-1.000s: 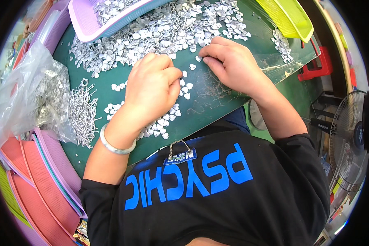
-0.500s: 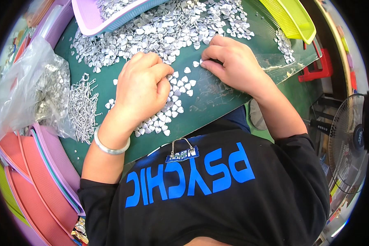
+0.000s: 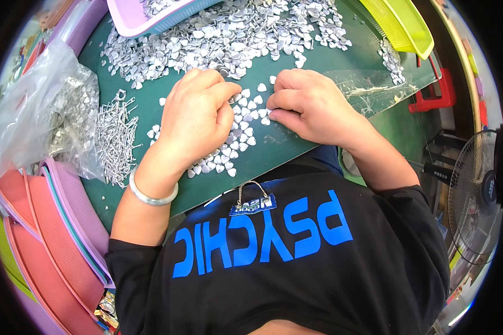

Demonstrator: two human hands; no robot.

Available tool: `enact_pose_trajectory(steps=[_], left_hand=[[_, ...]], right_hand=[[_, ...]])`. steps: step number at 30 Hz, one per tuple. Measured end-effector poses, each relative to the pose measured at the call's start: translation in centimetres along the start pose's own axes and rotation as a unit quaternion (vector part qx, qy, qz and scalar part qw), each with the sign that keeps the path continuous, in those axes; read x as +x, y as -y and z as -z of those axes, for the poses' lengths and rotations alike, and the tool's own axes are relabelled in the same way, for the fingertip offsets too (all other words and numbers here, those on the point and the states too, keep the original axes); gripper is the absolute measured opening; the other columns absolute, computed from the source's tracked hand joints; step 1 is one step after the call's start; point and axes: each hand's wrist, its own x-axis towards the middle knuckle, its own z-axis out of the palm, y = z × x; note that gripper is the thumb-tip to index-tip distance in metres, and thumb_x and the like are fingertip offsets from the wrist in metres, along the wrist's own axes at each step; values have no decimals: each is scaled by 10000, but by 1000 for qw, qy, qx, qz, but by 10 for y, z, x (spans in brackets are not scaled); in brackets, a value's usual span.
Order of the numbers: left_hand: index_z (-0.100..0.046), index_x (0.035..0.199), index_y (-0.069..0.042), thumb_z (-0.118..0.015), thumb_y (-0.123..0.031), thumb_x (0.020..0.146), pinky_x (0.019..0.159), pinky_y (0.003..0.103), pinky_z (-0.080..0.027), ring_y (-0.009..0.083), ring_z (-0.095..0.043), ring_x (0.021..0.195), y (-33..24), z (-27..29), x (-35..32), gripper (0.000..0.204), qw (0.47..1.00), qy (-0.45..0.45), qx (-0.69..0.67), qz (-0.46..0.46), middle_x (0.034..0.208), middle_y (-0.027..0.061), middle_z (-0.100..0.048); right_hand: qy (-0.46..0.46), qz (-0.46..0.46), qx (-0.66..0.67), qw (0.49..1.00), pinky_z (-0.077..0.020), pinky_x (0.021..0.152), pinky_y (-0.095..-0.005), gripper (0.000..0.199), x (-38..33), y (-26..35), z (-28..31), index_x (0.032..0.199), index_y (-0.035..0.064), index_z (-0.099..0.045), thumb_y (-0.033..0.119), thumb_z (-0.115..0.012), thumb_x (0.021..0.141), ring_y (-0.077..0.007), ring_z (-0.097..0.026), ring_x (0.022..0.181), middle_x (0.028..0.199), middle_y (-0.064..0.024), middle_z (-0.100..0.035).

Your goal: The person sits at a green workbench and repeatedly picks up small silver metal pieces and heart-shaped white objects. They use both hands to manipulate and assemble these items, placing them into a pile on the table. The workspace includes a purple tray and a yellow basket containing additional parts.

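Small silver heart-shaped pieces (image 3: 242, 134) lie loosely scattered on the green tabletop between my two hands. My left hand (image 3: 198, 114), with a pale bangle (image 3: 153, 199) at its wrist, is closed over the left side of this scatter. Its thumb and index finger curl together beside a greyish edge, and what they grip is hidden. To the right, my right hand (image 3: 310, 106) pinches at the scatter's edge, where a heart piece (image 3: 266, 120) shows by the thumb tip. Farther back spreads a large pile of the same hearts (image 3: 229, 44).
A heap of thin metal pins (image 3: 116, 145) and a clear plastic bag (image 3: 33, 106) of silver pieces sit at left. Stacked coloured baskets (image 3: 56, 240) stand below them. A pink-and-blue tray (image 3: 167, 21) and a yellow-green basket (image 3: 408, 28) are at the back. A fan (image 3: 478, 195) stands at right.
My right hand has moved nearer to me and slightly left, to the edge of the scattered hearts. My left hand stays closed in nearly the same place. The view has shifted slightly.
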Motion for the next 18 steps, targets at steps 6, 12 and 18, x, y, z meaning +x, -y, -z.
enact_pose_trajectory(steps=[6,12,18], left_hand=[[-698,873,-32,-566,30,696,662,361,-448,261,-534,732,0,1,-4,229,1000,19,-1,4,760,69,-575],[-689,888,-30,-554,47,698,694,361,-464,271,-554,776,1,3,-5,245,999,36,-37,-1,807,78,-594],[-678,936,-48,-580,-11,711,717,399,-473,295,-551,811,5,2,-4,249,1000,0,22,20,820,91,-575]], right_hand=[[-87,-9,-84,993,-445,740,-385,104,5,0,-5,870,57,-663,95,-647,774,-292,-553,825,820,-78,-561],[-9,27,-31,999,-450,742,-388,137,11,0,-2,904,57,-666,86,-636,774,-284,-559,844,836,-83,-565],[-51,16,-68,996,-485,740,-414,132,41,-10,-12,899,77,-666,110,-653,772,-298,-586,853,834,-90,-573]])
